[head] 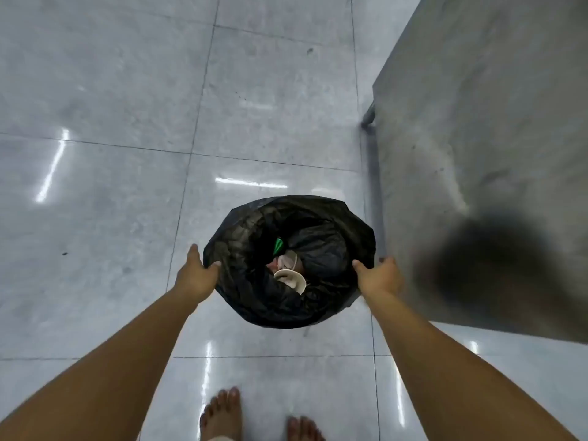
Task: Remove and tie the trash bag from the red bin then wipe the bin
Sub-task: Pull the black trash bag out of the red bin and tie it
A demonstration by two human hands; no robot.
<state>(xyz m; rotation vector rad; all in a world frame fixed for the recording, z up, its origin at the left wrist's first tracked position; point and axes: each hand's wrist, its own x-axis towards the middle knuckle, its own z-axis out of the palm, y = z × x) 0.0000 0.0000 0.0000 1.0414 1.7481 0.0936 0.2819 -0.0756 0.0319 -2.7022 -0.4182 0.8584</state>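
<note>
The first step is in hand: getting the trash bag (241, 249) off the bin. The black bag sits open on the floor (111, 186), straight ahead of the person's bare feet (222, 415). Its edge is folded out so far that no red shows, so the bin itself is hidden beneath it.

The left hand (197, 275) grips the bag's left edge and the right hand (378, 276) its right edge. On each hand the thumb lies over the top of the rim and the fingers curl down the outside, pinching the plastic between them.

Inside the bag lie a white paper cup (291, 280), a green scrap (279, 245) and a dark crumpled lump.

The next move, I judge, is to peel the folded edge up off the bin all round and gather it toward the middle. After that comes a straight upward lift, so the load stays inside and the bin stays down. The plastic looks thin, so a sharp tug could tear it.

A steel table (477, 154) stands just beside the bag on its right, with one leg (369, 116) beyond the bag's far right side. That leaves the right arm little room to swing outward. A dark blur (486, 265) lies over the table to the right of the bag; I cannot tell what it is.
</note>
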